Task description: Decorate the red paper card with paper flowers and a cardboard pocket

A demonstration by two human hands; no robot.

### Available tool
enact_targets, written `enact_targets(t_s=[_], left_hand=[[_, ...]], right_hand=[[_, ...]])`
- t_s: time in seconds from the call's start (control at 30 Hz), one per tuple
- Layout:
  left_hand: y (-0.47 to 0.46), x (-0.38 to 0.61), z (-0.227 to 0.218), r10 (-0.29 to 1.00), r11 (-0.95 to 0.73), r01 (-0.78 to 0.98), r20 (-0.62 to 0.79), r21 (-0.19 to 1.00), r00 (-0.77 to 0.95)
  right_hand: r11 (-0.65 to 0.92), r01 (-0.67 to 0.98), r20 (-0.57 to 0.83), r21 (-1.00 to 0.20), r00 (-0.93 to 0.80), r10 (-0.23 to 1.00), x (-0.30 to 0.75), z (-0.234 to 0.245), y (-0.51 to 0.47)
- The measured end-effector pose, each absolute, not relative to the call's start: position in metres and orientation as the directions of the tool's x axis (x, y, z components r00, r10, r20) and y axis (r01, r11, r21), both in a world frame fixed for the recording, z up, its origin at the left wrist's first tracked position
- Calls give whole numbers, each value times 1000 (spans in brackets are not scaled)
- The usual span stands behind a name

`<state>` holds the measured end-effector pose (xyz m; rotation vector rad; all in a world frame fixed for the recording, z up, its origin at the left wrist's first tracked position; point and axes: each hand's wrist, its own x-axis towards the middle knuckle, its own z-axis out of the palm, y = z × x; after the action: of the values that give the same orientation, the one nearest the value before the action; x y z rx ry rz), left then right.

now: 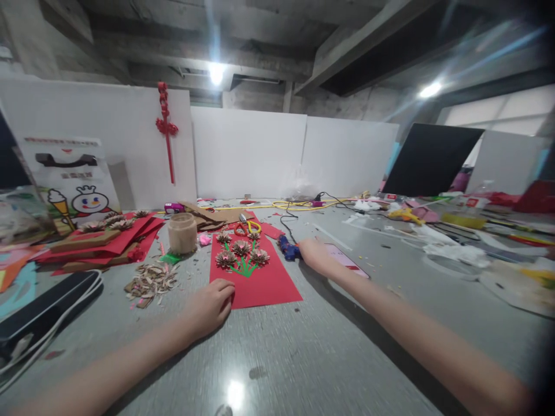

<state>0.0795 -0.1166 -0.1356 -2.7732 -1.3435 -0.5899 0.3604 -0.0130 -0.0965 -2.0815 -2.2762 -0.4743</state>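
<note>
A red card point(264, 286) lies on the grey table, bearing several brown pinecone-like flowers point(241, 248) with pink centres above green stems point(245, 268). My left hand point(215, 301) rests on the card's near left corner, its fingers loosely bent and lying against the edge, gripping nothing. To the right of the card, my right hand point(315, 256) is closed at the right end of a dark blue hot glue gun point(288, 248); the back of the hand hides most of its fingers. A phone point(344, 260) with a lit screen lies under and beside the right wrist.
Scissors point(248, 229) lie behind the card. Left of it are a jar point(182, 234), a pile of brown scraps point(152, 282) and stacked red cards point(104, 242). A black power strip with a cable point(47, 309) lies at far left. Clutter covers the table's right side.
</note>
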Motion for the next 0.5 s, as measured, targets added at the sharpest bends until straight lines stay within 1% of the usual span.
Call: enact_targets(t_s=[0.23,0.37,0.5], left_hand=[[-119,81,-133,760,-628,762,334,156,558],[-120,82,-132,759,-629,763,330,150,561],[-119,82,-131,763,-626,765,319,152,562]], right_hand=[[59,971,284,232,-125,951,360,-83,11],[85,968,302,235,-156,940,353,-91,30],[88,970,280,228,-152,948,347,-104,43]])
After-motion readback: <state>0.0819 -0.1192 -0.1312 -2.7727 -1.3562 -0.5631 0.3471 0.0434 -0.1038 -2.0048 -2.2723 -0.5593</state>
